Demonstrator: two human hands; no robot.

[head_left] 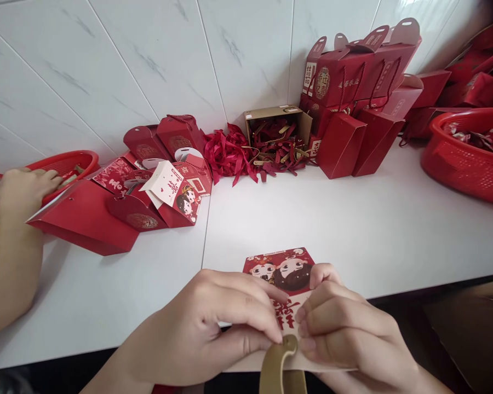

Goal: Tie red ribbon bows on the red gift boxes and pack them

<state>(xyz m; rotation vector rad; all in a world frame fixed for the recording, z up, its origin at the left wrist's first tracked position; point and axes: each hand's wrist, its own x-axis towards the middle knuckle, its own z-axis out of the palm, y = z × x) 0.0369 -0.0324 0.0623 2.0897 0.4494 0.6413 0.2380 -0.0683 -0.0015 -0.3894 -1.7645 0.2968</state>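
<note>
A red and white cardboard gift box (285, 298) with cartoon faces and red lettering is at the table's front edge, between my two hands. A gold strap handle (273, 369) curves down from its near edge, its rounded tip lying against the card. My left hand (213, 323) is closed, with thumb and forefinger pinching at the strap's end. On the other side, my right hand (349, 325) has its fingers curled round the box's right part. The underside of the box and part of the right thumb's grip are hidden.
Red gift boxes (98, 216) stand on the left beside a red basket (86, 158), where another person's hand (24, 189) reaches in. Red ribbons (225, 153) and an open carton (254, 123) of straps lie along the wall. More stacked boxes (349, 76) and a basket (464, 158) are right.
</note>
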